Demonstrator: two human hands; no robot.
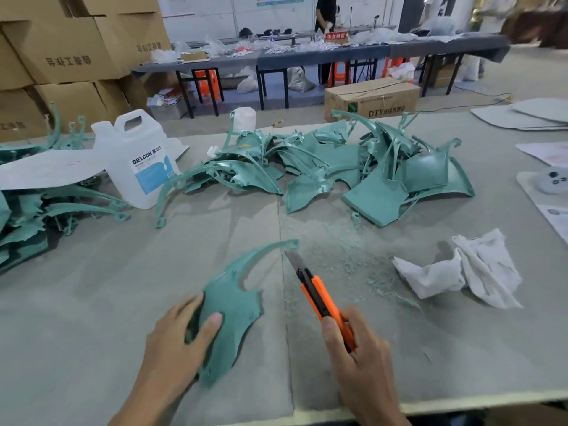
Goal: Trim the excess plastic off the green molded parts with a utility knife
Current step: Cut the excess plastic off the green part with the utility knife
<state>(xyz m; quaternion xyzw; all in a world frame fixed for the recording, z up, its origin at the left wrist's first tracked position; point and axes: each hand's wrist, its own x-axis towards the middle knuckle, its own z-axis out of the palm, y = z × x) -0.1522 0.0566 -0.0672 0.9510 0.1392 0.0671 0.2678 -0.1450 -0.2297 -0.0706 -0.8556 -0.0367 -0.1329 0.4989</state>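
A green molded part [236,302] lies on the grey table in front of me, its thin curved arm reaching up and right. My left hand [178,342] grips its near left edge, thumb on top. My right hand [359,361] holds an orange utility knife [319,296] with the blade out. The blade tip sits just below the end of the part's arm. A heap of green parts [347,167] lies further back, and another heap of green parts [37,210] is at the left edge.
A white jug [138,161] stands at the back left beside a grey sheet [49,169]. A crumpled white cloth [461,269] lies to the right. Green shavings [353,262] litter the table around the knife. Cardboard boxes [67,56] and another work table [307,53] stand beyond.
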